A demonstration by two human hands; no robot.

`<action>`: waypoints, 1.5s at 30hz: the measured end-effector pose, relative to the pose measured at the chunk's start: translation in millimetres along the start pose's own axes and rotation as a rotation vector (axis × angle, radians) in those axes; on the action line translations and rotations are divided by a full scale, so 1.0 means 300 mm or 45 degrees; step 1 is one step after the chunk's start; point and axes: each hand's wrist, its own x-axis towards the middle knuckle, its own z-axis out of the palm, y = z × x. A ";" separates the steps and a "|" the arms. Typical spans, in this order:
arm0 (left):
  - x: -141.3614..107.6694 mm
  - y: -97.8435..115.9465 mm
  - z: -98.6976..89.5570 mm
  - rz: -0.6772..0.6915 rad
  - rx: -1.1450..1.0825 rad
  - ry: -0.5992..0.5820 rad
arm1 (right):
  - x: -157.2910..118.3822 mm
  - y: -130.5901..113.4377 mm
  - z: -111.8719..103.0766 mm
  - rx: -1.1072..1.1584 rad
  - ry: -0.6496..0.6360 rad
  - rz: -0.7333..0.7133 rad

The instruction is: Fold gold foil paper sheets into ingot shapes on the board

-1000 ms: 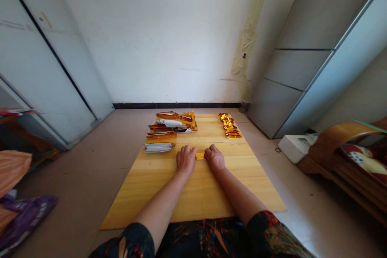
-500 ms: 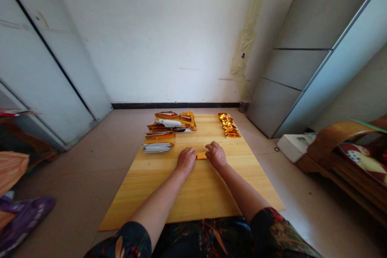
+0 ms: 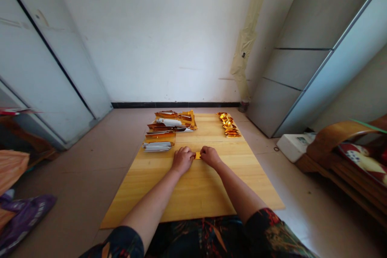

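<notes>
Head view, our left hand (image 3: 182, 160) and right hand (image 3: 211, 156) pinching a gold strip (image 3: 198, 156), fingers (image 3: 190, 154) closed on its ends, amber wrappers (image 3: 160, 136) beyond them leftward, shiny pieces (image 3: 228, 122) rightward.

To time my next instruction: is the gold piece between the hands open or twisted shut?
Cannot tell: the left hand and right hand cover both ends of the gold piece, leaving only its short middle showing.

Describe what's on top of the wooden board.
The wooden board bears orange and white sheets at far left, shiny gold pieces at far right, and a gold strip between left hand and right hand, which hide its ends.
</notes>
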 end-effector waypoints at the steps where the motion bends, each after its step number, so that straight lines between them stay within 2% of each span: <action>1: -0.003 -0.007 -0.001 -0.013 -0.016 -0.006 | -0.001 0.001 -0.003 -0.012 -0.006 0.010; 6: -0.005 -0.017 -0.004 -0.042 -0.053 -0.049 | 0.002 -0.016 -0.007 -0.075 -0.052 0.072; 12: 0.005 -0.015 -0.008 -0.124 -0.054 -0.119 | -0.004 -0.072 -0.003 -0.164 -0.093 0.211; 20: 0.003 -0.016 -0.008 -0.123 -0.060 -0.103 | 0.001 -0.103 -0.011 -0.187 -0.142 0.298; 34: 0.005 -0.021 -0.001 -0.129 -0.082 -0.100 | 0.024 -0.020 -0.027 -0.012 -0.170 0.323; 45: 0.008 -0.018 -0.004 -0.141 -0.059 -0.133 | 0.025 0.079 -0.041 0.112 -0.141 0.362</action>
